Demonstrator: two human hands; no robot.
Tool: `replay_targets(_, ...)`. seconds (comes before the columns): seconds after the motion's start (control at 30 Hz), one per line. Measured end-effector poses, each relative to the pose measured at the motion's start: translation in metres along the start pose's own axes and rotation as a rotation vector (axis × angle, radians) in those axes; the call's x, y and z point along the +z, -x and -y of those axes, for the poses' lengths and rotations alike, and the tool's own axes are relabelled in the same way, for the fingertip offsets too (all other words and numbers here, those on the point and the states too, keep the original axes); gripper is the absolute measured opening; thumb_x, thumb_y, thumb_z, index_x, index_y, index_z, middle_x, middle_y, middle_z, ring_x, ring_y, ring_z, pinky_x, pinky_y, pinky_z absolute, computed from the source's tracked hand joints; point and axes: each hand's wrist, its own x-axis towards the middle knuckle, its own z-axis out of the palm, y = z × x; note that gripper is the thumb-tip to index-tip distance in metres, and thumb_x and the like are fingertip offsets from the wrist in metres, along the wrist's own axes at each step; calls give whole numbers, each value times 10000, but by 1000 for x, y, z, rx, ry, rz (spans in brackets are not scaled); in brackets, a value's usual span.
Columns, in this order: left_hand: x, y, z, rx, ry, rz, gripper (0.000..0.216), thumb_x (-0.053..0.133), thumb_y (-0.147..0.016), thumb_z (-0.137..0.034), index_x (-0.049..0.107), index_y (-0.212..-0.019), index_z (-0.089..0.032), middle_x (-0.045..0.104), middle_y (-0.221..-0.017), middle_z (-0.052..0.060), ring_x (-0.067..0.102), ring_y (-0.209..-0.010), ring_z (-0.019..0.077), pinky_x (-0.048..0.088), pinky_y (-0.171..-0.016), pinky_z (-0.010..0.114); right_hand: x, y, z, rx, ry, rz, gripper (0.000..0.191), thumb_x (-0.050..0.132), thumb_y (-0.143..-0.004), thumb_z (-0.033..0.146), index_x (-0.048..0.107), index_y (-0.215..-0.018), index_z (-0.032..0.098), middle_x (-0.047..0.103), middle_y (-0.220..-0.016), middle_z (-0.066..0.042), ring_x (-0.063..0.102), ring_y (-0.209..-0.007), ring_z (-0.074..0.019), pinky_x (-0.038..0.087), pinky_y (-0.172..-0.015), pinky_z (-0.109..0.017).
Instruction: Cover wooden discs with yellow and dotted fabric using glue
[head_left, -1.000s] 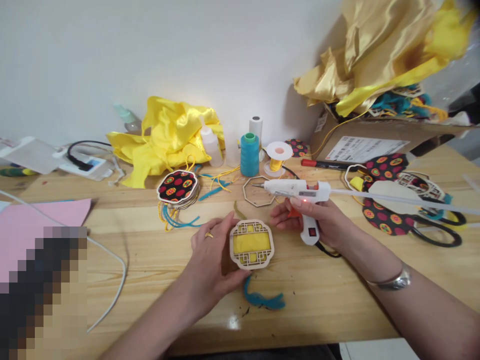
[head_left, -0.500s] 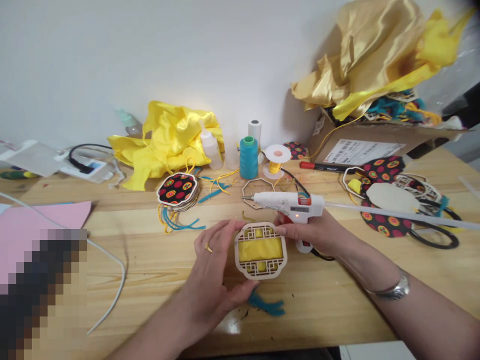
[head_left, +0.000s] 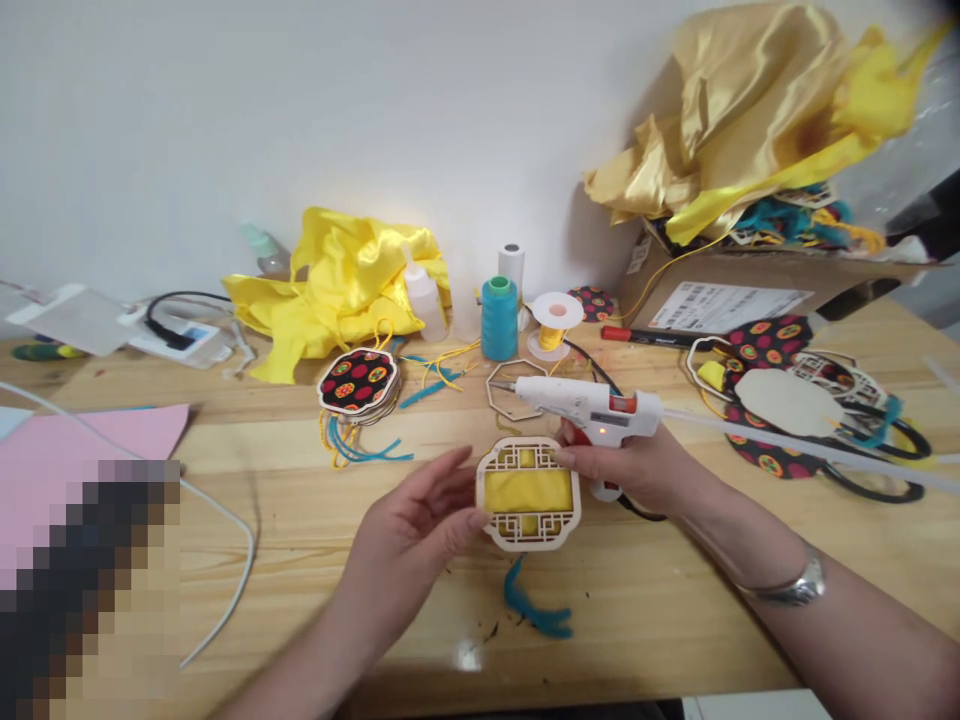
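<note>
A scalloped wooden lattice ornament (head_left: pixel 529 490) with a yellow cloth panel faces me above the table. At its left edge is my left hand (head_left: pixel 424 530), thumb on the rim and lower fingers partly hidden behind it. My right hand (head_left: pixel 637 465) grips a white hot glue gun (head_left: pixel 570 400), its small light lit and its nozzle pointing left. The right thumb also presses on the ornament's upper right edge. A clear glue stick (head_left: pixel 750 430) runs out of the gun's back. A teal tassel (head_left: pixel 534 605) hangs or lies below the ornament; its attachment is unclear.
Behind stand a teal thread cone (head_left: pixel 499 320), a yellow cord spool (head_left: pixel 553 325) and a glue bottle (head_left: pixel 424 300). A patterned ornament stack (head_left: pixel 358 382) lies left, more patterned pieces (head_left: pixel 772 450) right. Yellow satin (head_left: pixel 337 285) and a cardboard box (head_left: pixel 750 285) sit at the back.
My left hand has shifted from spanning the ornament's top and bottom to its left edge, the thumb moving up. The right hand keeps the glue gun, which sits slightly further right in view.
</note>
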Motion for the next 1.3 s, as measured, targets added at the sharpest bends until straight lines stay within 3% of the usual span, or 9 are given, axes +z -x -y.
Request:
replay_targets(0.13,1,-3,-6,-193,16,-26,227,738,-715,-280,709,-918,-183,759,-895,48,705,-790,204,588,-675,297,1,1,2,47,37,17,265,743,-692,396,601,-745,178,571,-656,18,481,-563,-104,389,-490,-229)
replay_targets(0.37,2,-1,-5,-179,-18,-86,161,757,-681,-293,725,-785,-175,754,-760,26,689,-669,168,580,-613,257,6,3,10,23,98,30,235,731,-682,377,592,-702,189,556,-619,27,464,-539,-100,377,-480,-231)
replay_targets(0.8,4,-1,-10,-168,-47,-93,150,754,-677,-285,713,-769,-174,742,-723,22,674,-640,156,572,-583,243,7,3,9,36,97,32,223,729,-677,368,599,-711,190,562,-623,25,465,-540,-102,380,-489,-236)
replay_targets(1.3,2,-3,-5,-207,11,-36,206,719,-731,-285,676,-887,-159,734,-832,43,684,-742,185,586,-636,296,4,2,7,35,101,39,231,719,-687,380,604,-725,184,557,-628,24,463,-544,-97,370,-477,-225)
